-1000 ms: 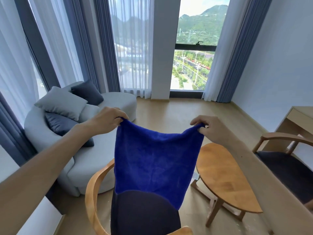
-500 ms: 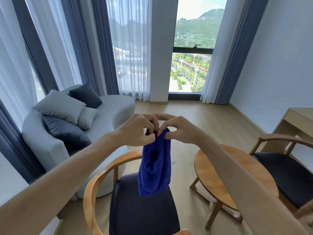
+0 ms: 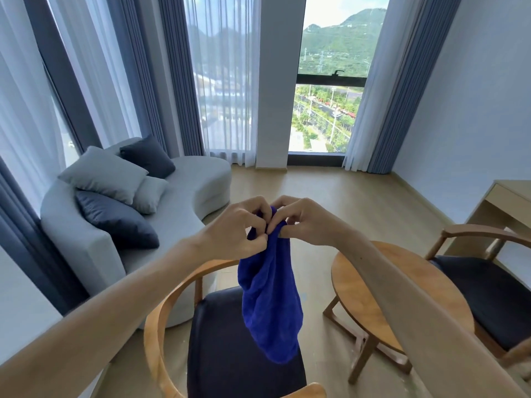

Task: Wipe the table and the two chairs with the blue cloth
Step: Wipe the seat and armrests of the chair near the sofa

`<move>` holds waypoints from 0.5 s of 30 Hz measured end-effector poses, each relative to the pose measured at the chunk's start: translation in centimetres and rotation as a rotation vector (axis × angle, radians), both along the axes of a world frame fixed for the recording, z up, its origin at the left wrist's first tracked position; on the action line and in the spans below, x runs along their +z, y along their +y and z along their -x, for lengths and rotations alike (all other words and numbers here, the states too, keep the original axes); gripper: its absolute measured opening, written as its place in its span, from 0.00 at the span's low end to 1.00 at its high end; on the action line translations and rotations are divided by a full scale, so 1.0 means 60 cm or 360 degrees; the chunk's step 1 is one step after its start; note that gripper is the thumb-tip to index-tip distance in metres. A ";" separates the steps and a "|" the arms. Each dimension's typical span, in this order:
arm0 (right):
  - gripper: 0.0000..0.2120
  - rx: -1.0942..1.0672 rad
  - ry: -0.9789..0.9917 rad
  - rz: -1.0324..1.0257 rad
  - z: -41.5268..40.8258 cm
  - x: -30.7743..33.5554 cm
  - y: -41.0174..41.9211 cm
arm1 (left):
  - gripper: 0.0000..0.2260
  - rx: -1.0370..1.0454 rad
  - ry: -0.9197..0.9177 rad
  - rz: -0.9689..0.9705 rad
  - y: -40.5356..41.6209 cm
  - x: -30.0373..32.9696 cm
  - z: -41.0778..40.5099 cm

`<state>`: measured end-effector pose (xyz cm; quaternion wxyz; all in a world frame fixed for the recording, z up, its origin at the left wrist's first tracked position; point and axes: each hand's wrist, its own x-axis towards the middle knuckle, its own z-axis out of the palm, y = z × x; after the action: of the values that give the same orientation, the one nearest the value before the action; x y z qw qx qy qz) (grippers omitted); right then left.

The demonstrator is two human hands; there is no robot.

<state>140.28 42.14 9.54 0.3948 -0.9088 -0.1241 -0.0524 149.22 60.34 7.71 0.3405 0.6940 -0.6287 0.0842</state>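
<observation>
The blue cloth (image 3: 270, 300) hangs folded in half in front of me, its top corners pinched together. My left hand (image 3: 238, 229) and my right hand (image 3: 304, 221) meet at the top edge, both shut on the cloth. Below it stands a wooden chair (image 3: 163, 317) with a dark seat, its curved arm ringing the seat. The round wooden table (image 3: 353, 280) is to the right, partly hidden by my right forearm. A second wooden chair (image 3: 488, 294) with a dark seat stands at the far right.
A grey curved sofa (image 3: 184, 196) with several cushions fills the left side. A pale wooden desk (image 3: 505, 196) stands against the right wall. Tall windows with curtains (image 3: 224, 81) close off the far end, with open wooden floor before them.
My hands have come together, folding the spread cloth in half so it now hangs narrow. Since half a second ago the hands have barely moved.
</observation>
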 end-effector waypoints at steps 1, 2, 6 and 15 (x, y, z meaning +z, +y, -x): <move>0.13 -0.0004 -0.0019 0.0011 0.000 0.001 0.001 | 0.07 0.0029 -0.0024 0.0053 0.001 -0.007 0.002; 0.14 -0.0010 -0.0044 0.0026 -0.001 0.003 0.002 | 0.07 0.0064 -0.0046 0.0107 0.001 -0.014 0.006; 0.14 -0.0059 -0.0157 0.0057 -0.004 0.011 -0.004 | 0.06 0.0138 -0.0038 0.0265 0.004 -0.034 0.019; 0.19 -0.0223 -0.0280 -0.0075 -0.002 0.019 -0.033 | 0.13 0.0714 0.1221 -0.0281 0.005 -0.078 -0.008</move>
<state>140.40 40.18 10.69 0.3989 -0.8977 -0.0931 -0.1623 149.69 60.67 3.00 0.4617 0.8205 -0.2960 -0.1615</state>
